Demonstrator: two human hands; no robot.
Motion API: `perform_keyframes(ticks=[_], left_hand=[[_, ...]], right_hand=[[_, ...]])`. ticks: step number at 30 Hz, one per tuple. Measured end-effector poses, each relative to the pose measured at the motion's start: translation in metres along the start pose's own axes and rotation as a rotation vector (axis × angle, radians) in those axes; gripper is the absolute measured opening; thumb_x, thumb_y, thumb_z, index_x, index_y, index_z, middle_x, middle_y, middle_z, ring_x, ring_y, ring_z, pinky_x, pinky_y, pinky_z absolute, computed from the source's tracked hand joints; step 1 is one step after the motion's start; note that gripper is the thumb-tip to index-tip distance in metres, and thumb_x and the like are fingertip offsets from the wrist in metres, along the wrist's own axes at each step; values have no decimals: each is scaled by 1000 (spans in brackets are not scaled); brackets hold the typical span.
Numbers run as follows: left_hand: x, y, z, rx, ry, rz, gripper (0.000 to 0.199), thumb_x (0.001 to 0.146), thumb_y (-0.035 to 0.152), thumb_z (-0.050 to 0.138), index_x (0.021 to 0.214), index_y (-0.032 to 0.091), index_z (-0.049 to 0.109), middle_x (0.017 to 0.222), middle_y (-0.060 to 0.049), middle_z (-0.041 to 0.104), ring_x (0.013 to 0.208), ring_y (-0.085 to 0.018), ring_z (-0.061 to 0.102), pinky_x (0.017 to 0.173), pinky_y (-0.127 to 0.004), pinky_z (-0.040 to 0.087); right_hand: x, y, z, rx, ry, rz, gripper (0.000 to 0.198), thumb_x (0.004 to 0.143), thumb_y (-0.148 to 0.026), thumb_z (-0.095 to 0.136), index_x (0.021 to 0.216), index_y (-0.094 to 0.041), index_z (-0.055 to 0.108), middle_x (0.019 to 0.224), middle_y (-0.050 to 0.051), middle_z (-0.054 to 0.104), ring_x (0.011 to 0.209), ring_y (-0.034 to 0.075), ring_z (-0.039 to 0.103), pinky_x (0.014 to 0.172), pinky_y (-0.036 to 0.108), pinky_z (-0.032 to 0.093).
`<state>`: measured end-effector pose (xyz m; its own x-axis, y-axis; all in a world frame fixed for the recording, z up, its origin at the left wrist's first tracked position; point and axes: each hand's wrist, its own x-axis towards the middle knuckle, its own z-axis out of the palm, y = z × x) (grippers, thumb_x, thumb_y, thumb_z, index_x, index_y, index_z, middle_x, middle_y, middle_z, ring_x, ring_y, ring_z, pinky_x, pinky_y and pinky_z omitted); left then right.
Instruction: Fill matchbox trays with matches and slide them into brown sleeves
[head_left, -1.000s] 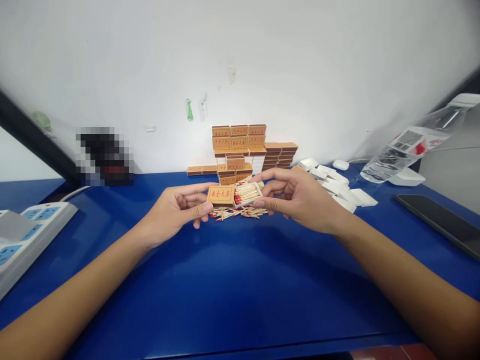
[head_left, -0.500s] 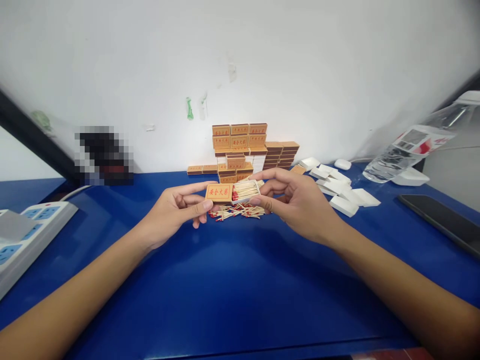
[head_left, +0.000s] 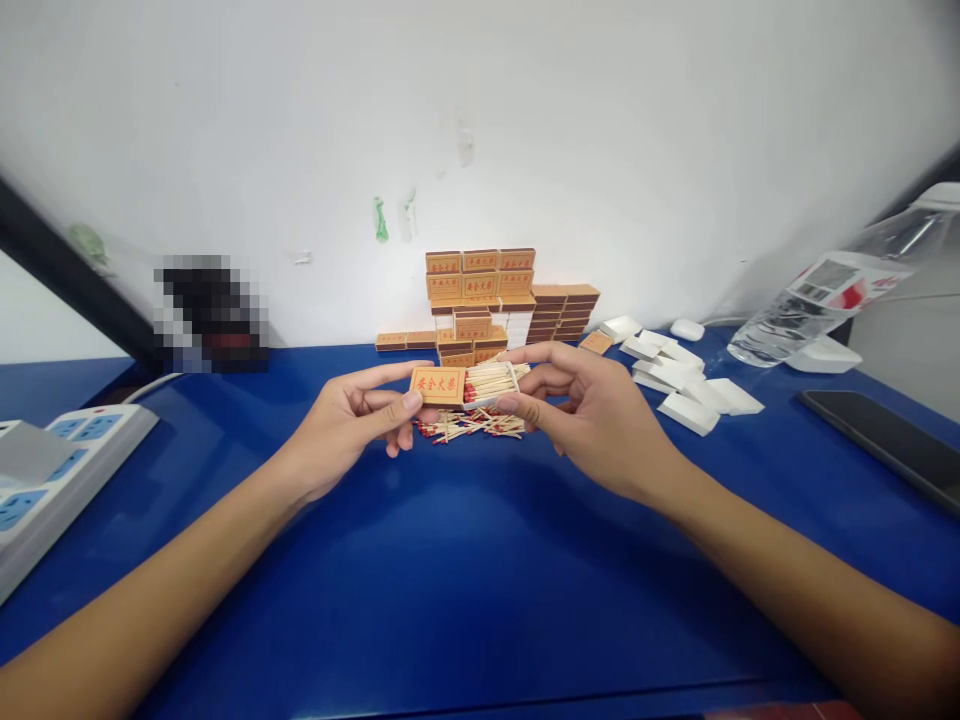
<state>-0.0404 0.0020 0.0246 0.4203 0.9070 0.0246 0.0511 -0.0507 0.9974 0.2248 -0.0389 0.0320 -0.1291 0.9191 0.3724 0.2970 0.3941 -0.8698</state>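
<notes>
My left hand (head_left: 367, 410) grips the orange printed sleeve of a matchbox (head_left: 438, 385) between thumb and fingers. The white inner tray (head_left: 514, 374) juts out of the sleeve's right end, and my right hand (head_left: 577, 405) pinches its outer end. Red-tipped matches (head_left: 487, 382) fill the tray, heads toward the sleeve. Both hands hold the box above the table. Under it lies a loose heap of matches (head_left: 472, 424), partly covered by the box and fingers.
Behind stand stacked matchboxes (head_left: 480, 285) against the wall, with more piled at their right (head_left: 562, 310). White empty trays (head_left: 686, 410) lie scattered on the right, near a water bottle (head_left: 795, 310) and a phone (head_left: 885, 440). A power strip (head_left: 82, 450) sits at left.
Almost nothing differs. The right hand and the tray end shift very slightly left, while the left hand keeps its hold on the sleeve.
</notes>
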Motion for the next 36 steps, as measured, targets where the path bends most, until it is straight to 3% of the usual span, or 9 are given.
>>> perform_keyframes(ticks=[8,14,22,26,30,36], left_hand=[[-1,2,2,10,16,43,68,86,46,83,145,19,62,80,-7,77,55,-11,58,51,-22,49],[-3,2,6,15,17,35,70,88,47,81,148,18,59,84,-8,78,56,-11,59,49,-21,49],[-5,-2,15,5,31,29,66,90,48,79,146,18,60,86,-8,77,58,-10,57,49,-21,49],[-6,0,17,42,41,66,65,89,46,79,145,18,60,85,-7,78,58,-11,59,50,-21,51],[-10,3,22,80,9,61,64,88,45,81,142,18,61,86,-8,79,58,-13,63,50,-22,53],[-14,4,26,89,12,73,62,87,45,81,140,18,62,78,-5,77,55,-13,63,49,-22,53]], right_hand=[[-5,-4,5,38,59,50,40,88,-41,80,119,-20,66,80,2,74,61,14,64,46,24,47],[-6,-3,10,132,10,75,46,89,-47,78,124,-20,64,80,1,72,57,14,62,36,22,46],[-4,-4,8,127,32,66,44,87,-45,81,119,-19,65,80,2,72,61,14,65,41,21,47],[-5,-6,8,234,-28,154,46,88,-50,78,120,-20,64,78,0,70,59,14,63,40,22,50],[-6,-6,11,241,-61,227,42,91,-54,74,113,-19,67,72,-1,66,51,11,58,36,20,44],[-6,-4,12,231,-75,225,40,91,-53,74,111,-19,69,75,0,66,54,10,57,39,20,42]])
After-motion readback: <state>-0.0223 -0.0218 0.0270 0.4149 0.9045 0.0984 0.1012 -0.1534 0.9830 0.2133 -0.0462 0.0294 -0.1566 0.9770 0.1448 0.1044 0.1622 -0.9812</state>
